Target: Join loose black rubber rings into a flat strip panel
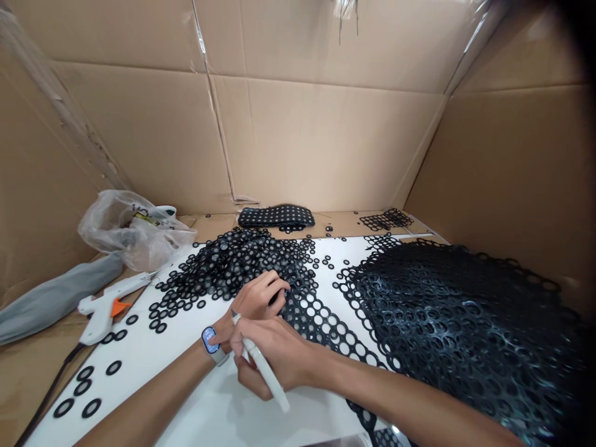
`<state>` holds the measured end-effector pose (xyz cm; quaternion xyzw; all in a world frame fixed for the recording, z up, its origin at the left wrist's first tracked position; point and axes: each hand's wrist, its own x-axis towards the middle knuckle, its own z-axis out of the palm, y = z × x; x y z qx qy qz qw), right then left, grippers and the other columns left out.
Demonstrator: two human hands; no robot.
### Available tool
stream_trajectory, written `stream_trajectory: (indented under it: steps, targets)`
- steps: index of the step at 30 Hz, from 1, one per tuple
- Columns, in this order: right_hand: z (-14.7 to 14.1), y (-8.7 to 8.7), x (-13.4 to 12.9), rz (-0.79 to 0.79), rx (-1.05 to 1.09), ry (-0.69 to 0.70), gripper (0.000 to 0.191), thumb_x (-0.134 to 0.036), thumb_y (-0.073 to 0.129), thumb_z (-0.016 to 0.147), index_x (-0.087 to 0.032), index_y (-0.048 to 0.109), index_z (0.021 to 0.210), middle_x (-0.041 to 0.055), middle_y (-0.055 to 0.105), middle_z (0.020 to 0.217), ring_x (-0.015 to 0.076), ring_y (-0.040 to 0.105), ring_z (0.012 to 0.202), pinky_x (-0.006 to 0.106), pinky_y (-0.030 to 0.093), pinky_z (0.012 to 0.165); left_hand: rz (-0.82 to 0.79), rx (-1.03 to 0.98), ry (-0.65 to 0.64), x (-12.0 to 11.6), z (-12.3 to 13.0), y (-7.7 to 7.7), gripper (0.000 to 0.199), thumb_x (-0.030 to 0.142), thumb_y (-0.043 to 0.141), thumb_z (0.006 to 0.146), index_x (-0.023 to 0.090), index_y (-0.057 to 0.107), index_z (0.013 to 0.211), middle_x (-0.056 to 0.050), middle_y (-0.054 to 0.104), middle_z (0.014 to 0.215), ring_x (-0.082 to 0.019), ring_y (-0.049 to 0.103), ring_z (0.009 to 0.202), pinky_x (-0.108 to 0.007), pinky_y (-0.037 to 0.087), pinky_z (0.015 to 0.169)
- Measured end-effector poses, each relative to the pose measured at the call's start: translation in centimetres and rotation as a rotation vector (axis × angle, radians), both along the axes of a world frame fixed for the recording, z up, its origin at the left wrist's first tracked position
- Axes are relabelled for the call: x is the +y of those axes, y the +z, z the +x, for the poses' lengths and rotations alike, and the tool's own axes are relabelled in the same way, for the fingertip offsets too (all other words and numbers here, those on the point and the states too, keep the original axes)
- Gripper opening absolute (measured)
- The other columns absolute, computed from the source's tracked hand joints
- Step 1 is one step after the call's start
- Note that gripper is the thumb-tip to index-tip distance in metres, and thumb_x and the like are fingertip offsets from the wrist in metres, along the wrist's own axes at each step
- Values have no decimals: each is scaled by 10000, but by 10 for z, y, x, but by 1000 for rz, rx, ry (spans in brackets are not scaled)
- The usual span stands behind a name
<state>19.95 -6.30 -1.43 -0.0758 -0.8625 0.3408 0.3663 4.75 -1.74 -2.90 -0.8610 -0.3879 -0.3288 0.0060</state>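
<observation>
My left hand (261, 295), with a watch (211, 339) on its wrist, is at the near edge of a heap of loose black rings (233, 261). Its fingers are curled in, and whatever they pinch is hidden. In my right hand (274, 354) is a slim white pen-shaped tool (266, 372). Its dark tip points up and left, close to my left wrist, and the right arm crosses in front. Beyond the hands, a strip of black rings joined in rows (333, 326) runs down to the right, partly behind my right forearm.
A large black ring mesh (447, 310) fills the right side. On the left lie a white glue gun (105, 307) with a cord, a grey cloth-like roll (65, 295) and a clear plastic bag (135, 230). A dotted black bundle (277, 216) rests by the cardboard back wall (326, 143).
</observation>
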Motion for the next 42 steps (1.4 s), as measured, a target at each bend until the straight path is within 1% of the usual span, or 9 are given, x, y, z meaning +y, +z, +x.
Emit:
stream_trajectory:
  steps: [2, 5, 10, 16, 21, 25, 31, 38, 42]
  targets:
    - [0, -2, -1, -18, -7, 25, 388, -109, 621, 760, -288, 458, 1062, 8, 776, 1025, 196, 759, 853, 262, 541, 751, 2, 0, 11, -2, 1, 2, 213, 127, 556, 1094, 243, 728, 1140, -21, 700, 1027, -175, 700, 881, -318, 613, 795]
    - [0, -6, 0, -42, -39, 50, 397, -119, 639, 757, -293, 464, 1069, -31, 748, 917, 202, 773, 850, 261, 547, 750, 3, 11, 11, -4, 1, 4, 217, 130, 552, 1096, 245, 732, 1133, -22, 709, 1027, -185, 705, 901, -329, 617, 820]
    - [0, -5, 0, -3, -93, -33, 357, -119, 628, 768, -287, 468, 1040, -69, 679, 822, 147, 616, 634, 246, 456, 627, 6, 25, -4, -2, 0, 4, 170, 109, 591, 1094, 199, 728, 1137, -23, 699, 1019, -183, 702, 893, -332, 624, 814]
    - [4, 0, -1, -20, -21, -62, 327, -116, 601, 744, -280, 478, 999, -102, 563, 712, 123, 486, 549, 242, 353, 567, 25, 18, -19, 2, -3, -3, 66, 191, 676, 1118, 185, 728, 1158, -26, 715, 1036, -177, 706, 901, -337, 640, 813]
    - [5, -4, 1, -30, -32, -67, 326, -128, 620, 749, -274, 493, 1011, -106, 558, 707, 122, 502, 548, 241, 325, 558, 25, 12, -39, 8, -5, -12, 90, 258, 696, 1129, 188, 734, 1170, -40, 735, 1077, -177, 717, 912, -338, 652, 812]
    - [6, -5, 2, -30, -24, -71, 325, -132, 606, 740, -274, 493, 1010, -107, 538, 696, 127, 499, 546, 246, 341, 565, 6, 16, -58, 11, -8, -16, 101, 217, 676, 1121, 195, 733, 1202, -39, 726, 1078, -178, 708, 910, -340, 643, 815]
    - [7, -2, 2, -39, -12, -61, 348, -126, 600, 720, -272, 496, 1019, -101, 559, 715, 121, 491, 546, 251, 344, 565, -9, 12, -53, 7, -9, -12, 225, 135, 576, 1102, 257, 731, 1211, -32, 692, 1036, -188, 693, 939, -335, 620, 839]
    - [6, -9, 1, -4, -31, -6, 370, -132, 629, 751, -287, 474, 1049, -92, 607, 771, 137, 549, 598, 247, 392, 601, 7, -3, -40, 4, -4, -6, 154, 128, 624, 1095, 189, 741, 1172, -38, 710, 1048, -196, 705, 938, -359, 633, 846]
    - [6, -12, 2, 30, -96, -41, 379, -146, 663, 777, -289, 484, 1079, -50, 674, 866, 163, 611, 651, 260, 431, 626, 2, 3, -41, 6, -4, -8, 136, 148, 641, 1106, 192, 746, 1180, -38, 716, 1050, -189, 706, 932, -352, 637, 843]
